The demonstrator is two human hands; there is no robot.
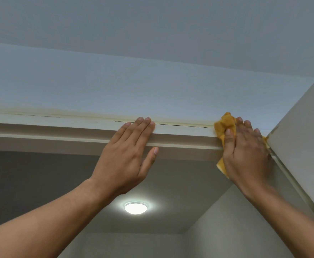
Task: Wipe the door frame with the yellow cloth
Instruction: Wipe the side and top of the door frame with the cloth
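The cream door frame's top rail (59, 127) runs across the view overhead, with a thin dark crack along its upper edge where it meets the wall. My right hand (245, 155) presses the yellow cloth (224, 123) flat against the rail's right end, near the corner; most of the cloth is hidden under the palm. My left hand (128, 155) rests flat on the rail near the middle, fingers together, thumb spread below, holding nothing.
A door or side panel (304, 146) stands at the right, right beside the cloth hand. Beyond the frame a round ceiling lamp (135, 208) is lit. The pale wall (152, 86) and ceiling lie above the rail.
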